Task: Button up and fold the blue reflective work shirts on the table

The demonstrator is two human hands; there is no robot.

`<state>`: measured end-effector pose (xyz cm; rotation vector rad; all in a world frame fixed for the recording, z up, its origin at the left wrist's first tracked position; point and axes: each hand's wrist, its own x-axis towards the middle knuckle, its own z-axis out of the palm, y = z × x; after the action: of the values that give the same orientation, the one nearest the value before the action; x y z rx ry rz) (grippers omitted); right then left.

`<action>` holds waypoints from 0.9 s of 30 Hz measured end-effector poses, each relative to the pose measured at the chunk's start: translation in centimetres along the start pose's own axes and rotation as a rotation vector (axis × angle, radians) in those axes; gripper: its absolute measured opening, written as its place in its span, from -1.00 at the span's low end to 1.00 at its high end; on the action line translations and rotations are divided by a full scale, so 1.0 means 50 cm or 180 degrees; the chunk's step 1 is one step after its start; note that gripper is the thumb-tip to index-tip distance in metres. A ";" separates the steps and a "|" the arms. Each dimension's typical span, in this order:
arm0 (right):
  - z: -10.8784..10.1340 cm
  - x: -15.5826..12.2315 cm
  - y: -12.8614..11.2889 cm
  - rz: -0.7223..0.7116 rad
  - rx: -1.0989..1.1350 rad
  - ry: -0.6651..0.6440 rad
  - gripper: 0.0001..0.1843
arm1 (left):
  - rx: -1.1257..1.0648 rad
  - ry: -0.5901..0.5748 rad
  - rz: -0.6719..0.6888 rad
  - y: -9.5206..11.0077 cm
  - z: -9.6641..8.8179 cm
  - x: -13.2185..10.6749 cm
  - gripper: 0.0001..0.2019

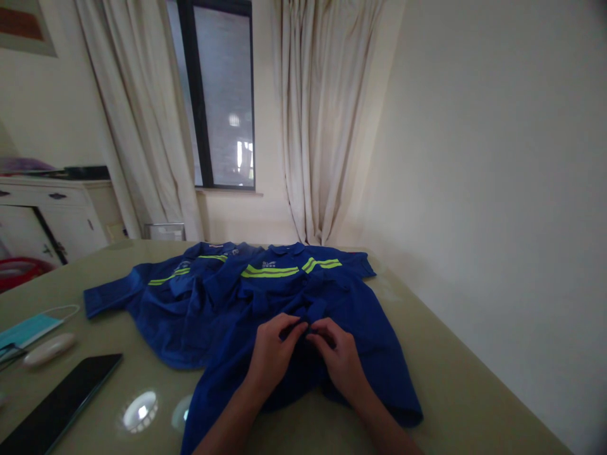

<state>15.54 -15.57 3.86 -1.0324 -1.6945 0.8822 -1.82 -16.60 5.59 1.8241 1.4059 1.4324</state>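
A blue short-sleeved work shirt with bright yellow-green stripes across the chest lies flat in the middle of the shiny tan table. Its collar points to the far edge and its bottom hem points to the near edge, so its long way runs from near to far. One sleeve sticks out toward the right edge. The left hand and the right hand rest on the shirt's front, close together. Both have bent fingers that pinch a small fold of cloth down the middle line of the shirt. The bit held between the fingertips is dark and too small to make out. The near hem is partly hidden by the two arms, and the bottom of the view cuts the arms off. A second blue shirt with the same stripes lies partly under the first one, nearer the left edge, with its sleeve spread out to the left. By the left edge lie a light blue face mask, a small white oval thing and a flat black tablet, which is cut off at the near left corner. Behind the far edge hang pale cream curtains beside a dark-framed window.
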 end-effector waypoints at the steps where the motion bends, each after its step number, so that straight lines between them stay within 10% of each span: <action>1: -0.001 0.002 0.001 0.0016 0.0021 0.0061 -0.77 | -0.0072 -0.0154 0.0043 0.001 0.001 0.000 -0.79; 27: 0.022 0.000 -0.002 0.0336 0.0511 0.0223 -0.71 | -0.0025 -0.0276 -0.0039 -0.008 0.005 -0.004 -0.84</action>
<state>14.47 -15.71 3.63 -1.0387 -1.4963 1.0210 -1.78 -16.55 5.11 1.8467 1.3645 1.3346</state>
